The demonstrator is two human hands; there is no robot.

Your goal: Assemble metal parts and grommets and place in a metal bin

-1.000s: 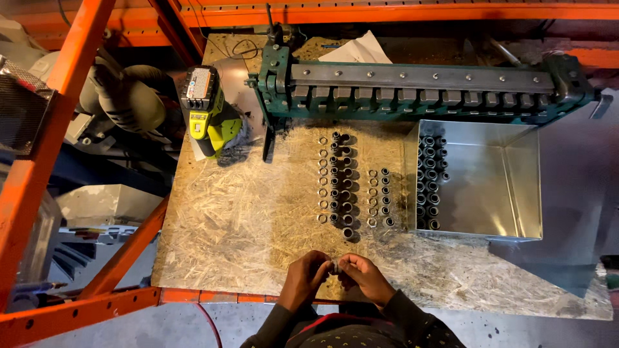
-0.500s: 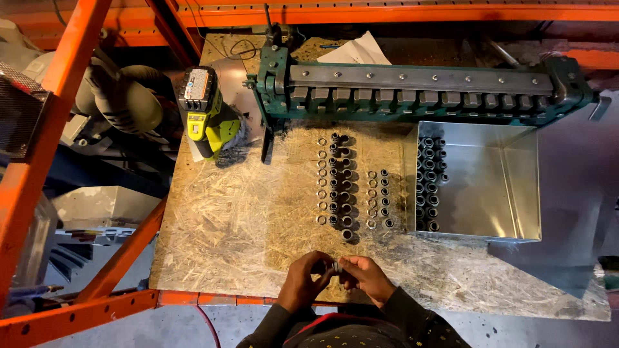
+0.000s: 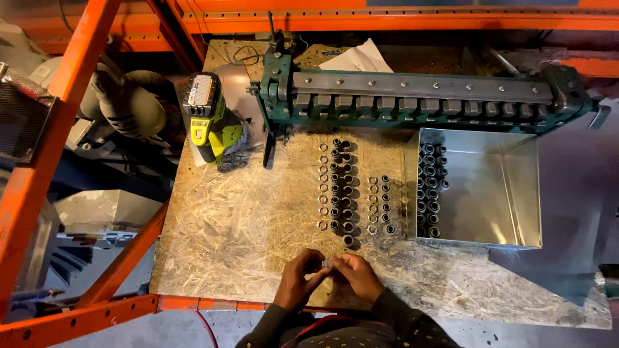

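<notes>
My left hand (image 3: 298,280) and my right hand (image 3: 356,276) meet at the near edge of a chipboard bench top (image 3: 225,225). Together they pinch a small metal fitting (image 3: 327,263) between the fingertips. Just beyond the hands stand several rows of small dark metal sleeves and nuts (image 3: 340,187) on the board. More of the same sleeves (image 3: 431,190) are lined up along the left wall of an open sheet-metal box (image 3: 490,193).
A green bench-top sheet-metal brake (image 3: 419,96) spans the back of the board. A yellow-green cordless drill (image 3: 209,122) lies at the back left. Orange rack beams (image 3: 71,129) frame the left and front edges. White paper (image 3: 358,61) lies behind the brake.
My hands stay together at the near edge with only small finger movements. The view has shifted very slightly.
</notes>
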